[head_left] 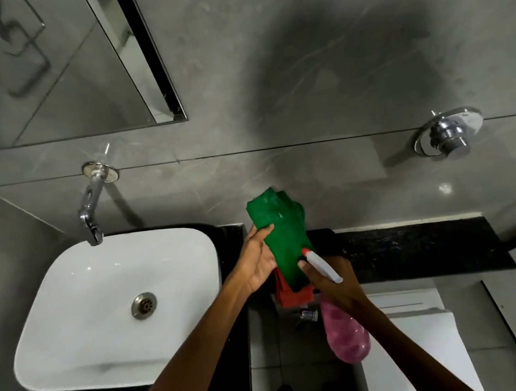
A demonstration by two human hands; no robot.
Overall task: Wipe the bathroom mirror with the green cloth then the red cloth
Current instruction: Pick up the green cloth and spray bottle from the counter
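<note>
My left hand (259, 261) holds a folded green cloth (281, 231) upright, thumb across its front. A red cloth (292, 295) hangs below the green one, partly hidden behind it; whether my left hand also grips it I cannot tell. My right hand (331, 281) is closed around a spray bottle (344, 335) with pink liquid, its white head and red nozzle (306, 252) almost touching the green cloth. The mirror (43, 69) hangs on the wall at the upper left, above the basin.
A white basin (80, 286) with a chrome wall tap (92, 205) sits at left on a black counter (423, 248). A chrome flush valve (449, 137) is on the grey wall at right. A white toilet lid (416, 338) lies below my right arm.
</note>
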